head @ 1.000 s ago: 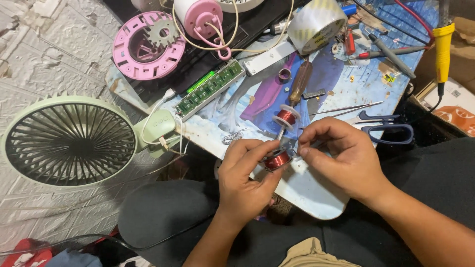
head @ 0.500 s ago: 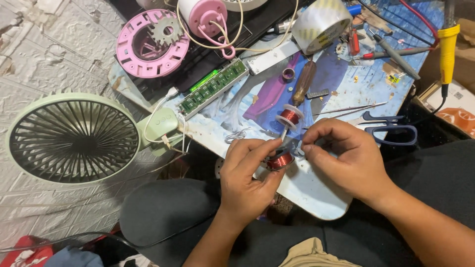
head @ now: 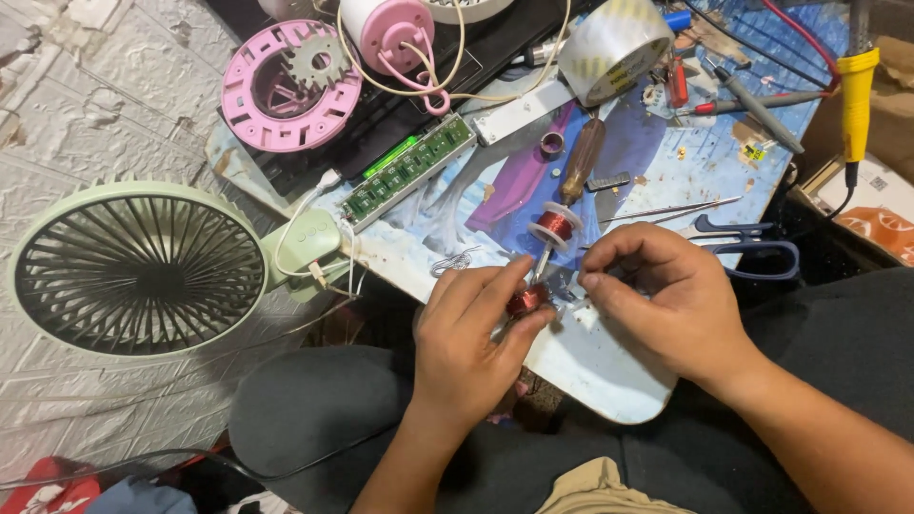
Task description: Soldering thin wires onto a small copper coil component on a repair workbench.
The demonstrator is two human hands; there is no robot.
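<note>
cluttered board (head: 609, 371): left hand (head: 466, 347) around copper coil (head: 525, 301)

Left hand (head: 466, 347) fingers curled and pinching, right hand (head: 666, 300) fingertips pinched close beside it

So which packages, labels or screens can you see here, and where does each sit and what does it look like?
Cardboard box: far right edge, beside the blue board; white lid with a small dark code square and a red-orange picture.
Small label: on the blue work board, near its right edge; tiny, yellow-green.
No screens in view.
</note>
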